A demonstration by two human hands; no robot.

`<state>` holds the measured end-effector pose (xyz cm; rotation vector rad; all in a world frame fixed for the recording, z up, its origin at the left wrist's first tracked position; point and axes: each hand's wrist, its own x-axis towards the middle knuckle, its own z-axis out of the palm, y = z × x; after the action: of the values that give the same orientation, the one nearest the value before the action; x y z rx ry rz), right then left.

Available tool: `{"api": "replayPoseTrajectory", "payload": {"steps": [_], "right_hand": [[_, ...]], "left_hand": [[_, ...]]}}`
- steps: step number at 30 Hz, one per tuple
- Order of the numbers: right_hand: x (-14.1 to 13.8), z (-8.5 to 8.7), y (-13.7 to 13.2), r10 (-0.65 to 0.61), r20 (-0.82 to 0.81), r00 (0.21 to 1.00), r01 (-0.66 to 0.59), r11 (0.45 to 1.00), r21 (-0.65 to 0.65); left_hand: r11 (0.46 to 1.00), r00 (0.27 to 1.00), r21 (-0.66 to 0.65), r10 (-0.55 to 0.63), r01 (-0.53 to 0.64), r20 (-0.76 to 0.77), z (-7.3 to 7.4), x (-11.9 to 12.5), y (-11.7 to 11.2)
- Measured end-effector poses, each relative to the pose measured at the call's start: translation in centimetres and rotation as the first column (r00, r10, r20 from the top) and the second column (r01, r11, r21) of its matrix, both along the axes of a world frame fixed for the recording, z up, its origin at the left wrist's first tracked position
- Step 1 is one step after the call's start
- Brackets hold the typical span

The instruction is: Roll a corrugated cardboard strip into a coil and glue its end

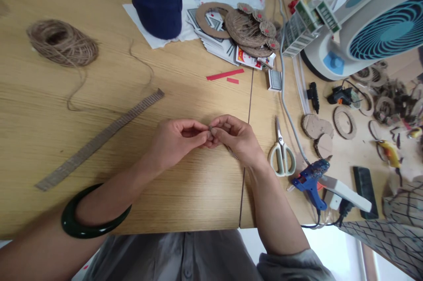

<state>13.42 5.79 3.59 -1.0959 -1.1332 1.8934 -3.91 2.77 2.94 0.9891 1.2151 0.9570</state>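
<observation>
Head view is centred on a small curled piece [210, 129], its exact form too small to tell. Left of it, a hank of jute twine [62, 43] and a long corrugated cardboard strip [99, 140] are laid on the wooden surface [198, 193]. The piece is pinched between the left hand [175, 138] and right hand [238, 138], both closed on it at the fingertips. Right of it, a twine-wound disc [246, 30] is piled among playing cards, a pair of scissors [280, 140] and a blue glue gun [310, 179] are set down, and a cardboard ring [335, 120] is left unwound.
</observation>
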Motion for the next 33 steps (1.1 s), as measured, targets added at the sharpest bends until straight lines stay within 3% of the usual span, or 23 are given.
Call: {"api": "replayPoseTrajectory", "payload": {"steps": [10, 21, 28, 33], "right_hand": [[0.2, 0.0, 0.0, -0.027, 0.072, 0.997, 0.022, 0.997, 0.071], [0.6, 0.1, 0.3, 0.005, -0.014, 1.000, -0.005, 1.000, -0.023], [0.5, 0.1, 0.2, 0.014, -0.026, 1.000, -0.015, 1.000, -0.024], [0.2, 0.4, 0.1, -0.027, 0.021, 0.999, 0.027, 1.000, 0.003]], "left_hand": [[0.993, 0.995, 0.072, -0.091, 0.094, -0.045, -0.5, -0.5, -0.1], [0.985, 0.980, -0.096, -0.130, 0.146, 0.152, 0.5, -0.6, 0.1], [0.989, 0.986, -0.106, -0.083, 0.099, 0.144, -0.1, -0.5, 0.2], [0.997, 0.992, -0.078, 0.013, -0.003, 0.128, -0.2, -0.5, 0.3]]}}
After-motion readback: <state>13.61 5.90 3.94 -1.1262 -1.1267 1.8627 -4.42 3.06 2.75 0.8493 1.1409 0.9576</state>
